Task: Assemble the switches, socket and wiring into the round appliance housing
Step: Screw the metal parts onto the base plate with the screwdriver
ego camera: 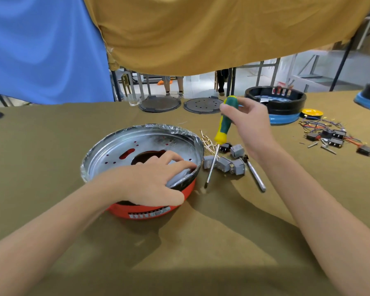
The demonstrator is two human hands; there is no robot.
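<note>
The tabletop (51, 146), covered in olive-brown cloth, carries everything. The round red housing (141, 167), metal-lined and edged with clear film, sits under the left hand (150, 182), which grips its near rim: fingers curled over the edge into the pan, thumb pressed on the red outer wall. A second housing, black and blue (280, 107), stands just beyond the right hand (250, 124). Two round grey plates (181, 104) lie beyond both hands at the far edge. The right hand holds the green-and-yellow screwdriver (221, 133) by its handle top, fingers curled round it, the shaft slanting down towards the tabletop beside the red housing. Grey switches (229, 161) cluster below this hand, touching one another. Wired black switches (333, 137) lie well to its right.
</note>
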